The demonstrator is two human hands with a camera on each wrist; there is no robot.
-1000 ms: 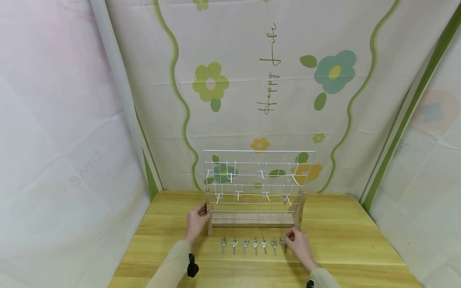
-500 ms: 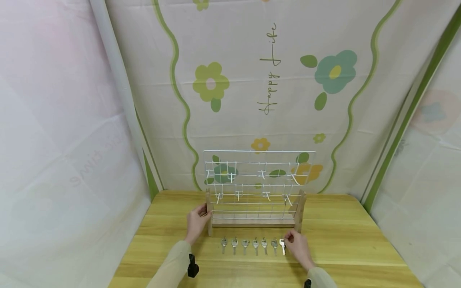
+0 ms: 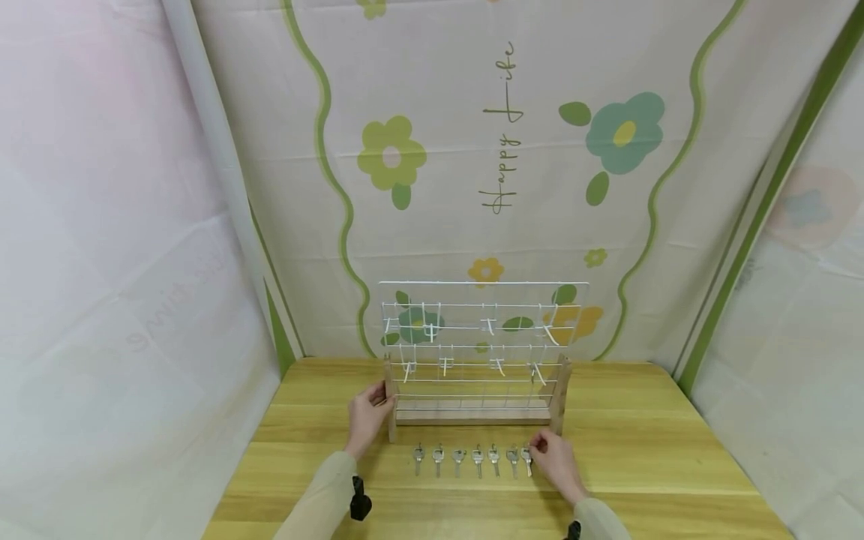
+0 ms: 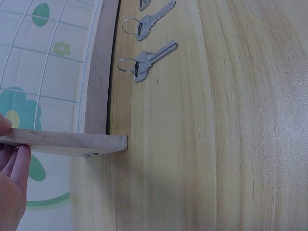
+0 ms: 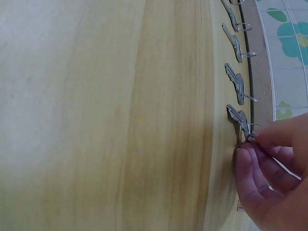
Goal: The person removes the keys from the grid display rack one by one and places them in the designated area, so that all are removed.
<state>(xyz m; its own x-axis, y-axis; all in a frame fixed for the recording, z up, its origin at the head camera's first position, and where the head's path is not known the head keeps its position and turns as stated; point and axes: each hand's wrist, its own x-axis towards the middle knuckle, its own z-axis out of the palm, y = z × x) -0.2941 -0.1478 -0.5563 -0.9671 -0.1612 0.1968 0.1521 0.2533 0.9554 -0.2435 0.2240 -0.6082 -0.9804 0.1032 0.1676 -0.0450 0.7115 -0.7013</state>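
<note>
My left hand (image 3: pixel 367 416) grips the left wooden upright of a rack, with the thumb on one side and fingers on the other. That upright (image 4: pixel 72 140) stands at the end of a white wire grid (image 3: pixel 475 346) fitted with white hooks. In front of the rack, silver keys with small rings lie in a row, among them one key (image 4: pixel 149 62) at the left end. At the right end my right hand (image 3: pixel 556 459) pinches the head of the last key (image 5: pixel 239 118) between thumb and finger. Its toothed blade points away from the rack, close over the tabletop.
The rack's wooden base bar (image 3: pixel 472 417) runs just behind the key row. Another key (image 3: pixel 513 461) lies close left of the pinched one. A wooden table (image 3: pixel 628 442) carries everything, and a flowered cloth (image 3: pixel 439 225) hangs behind it.
The pinched key has turned its flat side upward and shifted slightly left toward the row, along with my right hand. My left hand has stayed on the upright.
</note>
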